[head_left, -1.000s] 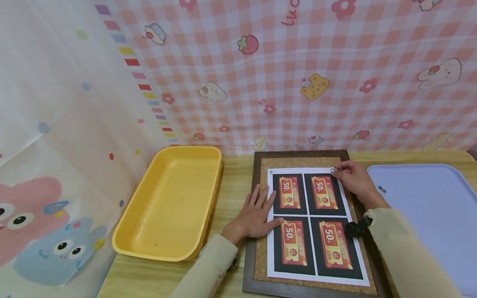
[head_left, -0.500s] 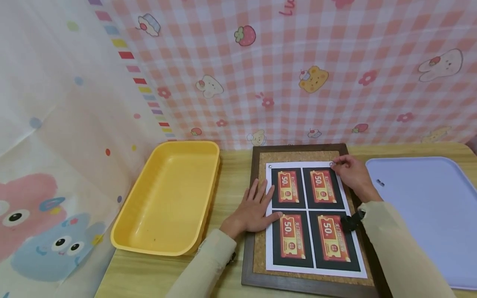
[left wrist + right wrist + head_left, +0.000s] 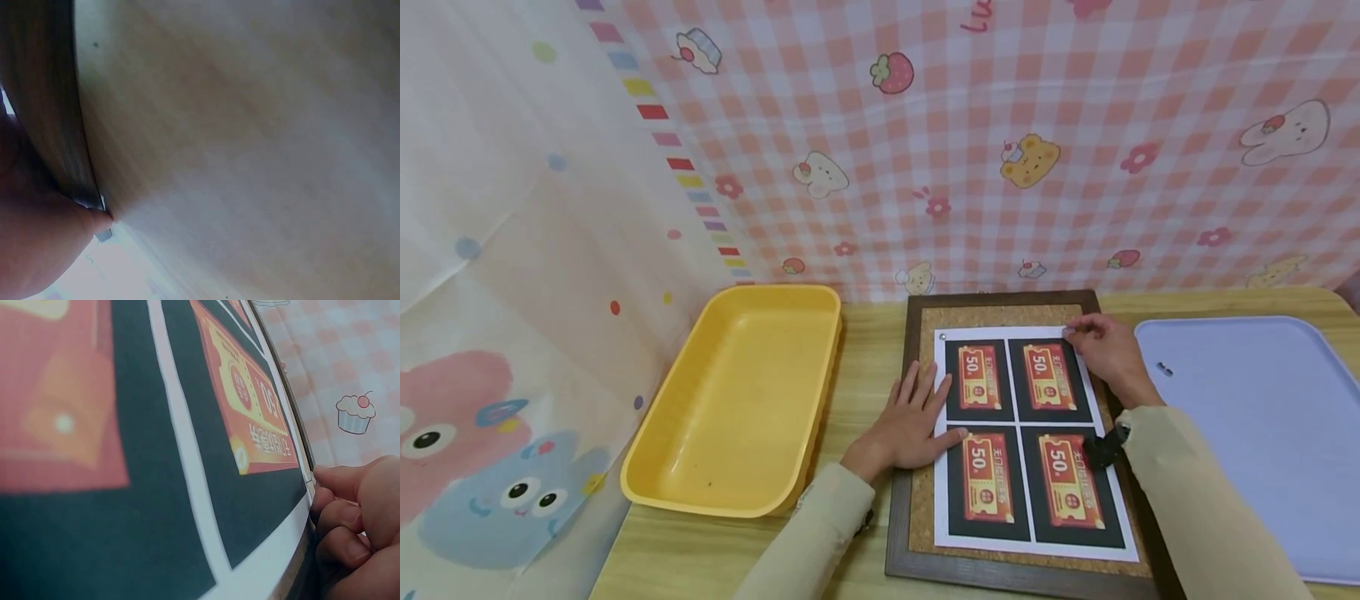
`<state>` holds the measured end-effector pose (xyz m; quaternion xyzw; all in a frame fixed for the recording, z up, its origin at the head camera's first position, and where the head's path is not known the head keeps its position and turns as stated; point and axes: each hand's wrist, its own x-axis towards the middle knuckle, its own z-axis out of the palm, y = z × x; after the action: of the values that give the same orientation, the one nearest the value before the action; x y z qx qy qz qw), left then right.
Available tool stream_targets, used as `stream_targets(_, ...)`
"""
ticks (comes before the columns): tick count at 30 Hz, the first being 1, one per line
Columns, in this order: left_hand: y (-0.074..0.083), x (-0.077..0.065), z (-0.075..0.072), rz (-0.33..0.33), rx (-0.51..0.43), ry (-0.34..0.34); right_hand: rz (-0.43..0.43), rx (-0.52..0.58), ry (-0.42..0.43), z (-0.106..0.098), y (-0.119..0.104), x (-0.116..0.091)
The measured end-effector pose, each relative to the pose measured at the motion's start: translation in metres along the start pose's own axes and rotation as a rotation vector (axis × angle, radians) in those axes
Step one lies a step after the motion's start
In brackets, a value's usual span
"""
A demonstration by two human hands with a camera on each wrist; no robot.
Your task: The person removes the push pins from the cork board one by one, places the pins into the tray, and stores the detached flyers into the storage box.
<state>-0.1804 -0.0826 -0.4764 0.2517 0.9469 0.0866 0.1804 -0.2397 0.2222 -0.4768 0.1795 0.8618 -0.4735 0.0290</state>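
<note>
A white sheet (image 3: 1019, 424) printed with several red "50" coupons on black panels lies on a cork board (image 3: 1000, 317) with a dark wooden frame. My left hand (image 3: 910, 425) rests with spread fingers across the frame's left side, its fingertips and thumb on the sheet's left edge. At the sheet's top right corner my right hand (image 3: 1108, 354) pinches a small silvery thumbtack (image 3: 310, 480) between thumb and forefinger, its other fingers curled. Mostly the fingers hide this tack. Another round silver thumbtack (image 3: 943, 337) sits in the top left corner.
A deep yellow tray (image 3: 829, 358) stands left of the board. To the right, a shallow lavender tray (image 3: 1240, 417) holds a couple of small dark metallic pieces (image 3: 1164, 369). Behind the wooden table (image 3: 872, 333) hangs a pink checked cloth (image 3: 955, 125).
The head view has shifted slightly. My right fingers stay at the top right corner and now cover more of the thumbtack; my left hand keeps its place on the sheet.
</note>
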Motion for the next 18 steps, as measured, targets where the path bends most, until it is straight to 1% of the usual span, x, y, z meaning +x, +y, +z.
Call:
stream_targets(6,0.0000,-0.0004,0.0008,0.001,-0.006,0.004,0.000,-0.001,0.004,0.0001,-0.0021,-0.0023)
stream_targets(12,-0.0003,-0.0010,0.0009,0.008,-0.010,0.002,0.024,-0.003,0.008,0.0018,-0.0007,-0.0005)
stream_targets(18,0.0005,-0.0016,-0.0007,0.010,-0.008,0.008,0.026,0.003,0.027,0.0034,-0.0010,0.0009)
